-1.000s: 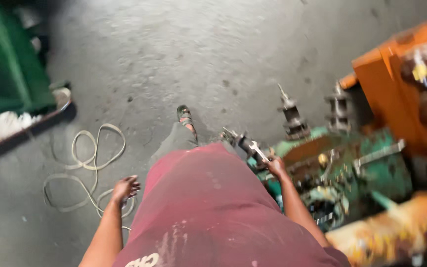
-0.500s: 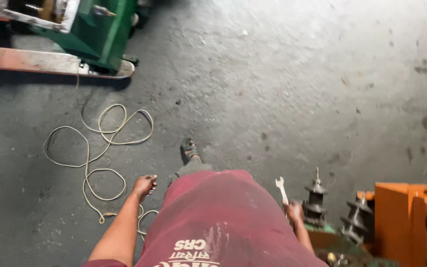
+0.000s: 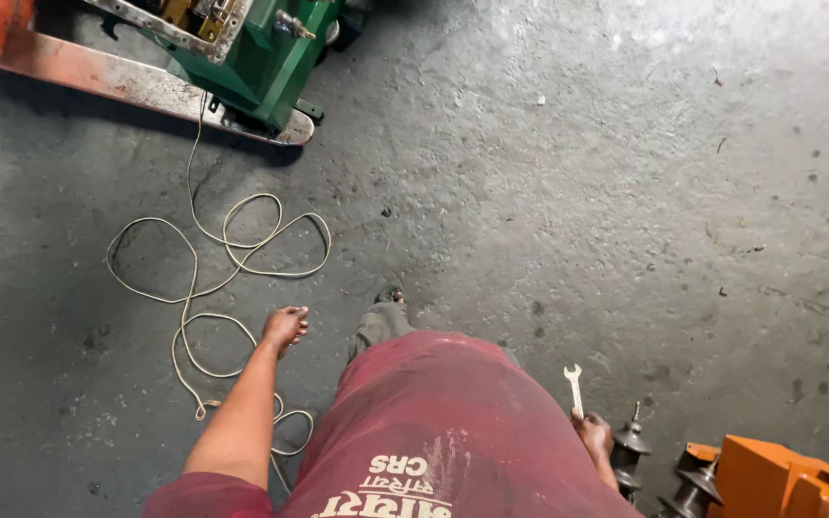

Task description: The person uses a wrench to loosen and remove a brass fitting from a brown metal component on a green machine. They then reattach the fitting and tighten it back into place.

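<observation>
I look down over my dark red shirt at a grey concrete floor. My right hand hangs at my side, shut on a small open-ended spanner whose jaw points forward. My left hand swings free on the other side with its fingers loosely curled and nothing in it. It hangs above a pale cord that lies in loops on the floor. One foot shows ahead of my body.
A green machine sits on a rusty orange pallet-truck fork at the top left, and the cord runs up to it. At the bottom right stand dark ribbed insulators and an orange casing.
The view has swung left, away from the green and orange equipment, toward the open floor and the green machine. The spanner stays in my right hand. My left hand stays empty.
</observation>
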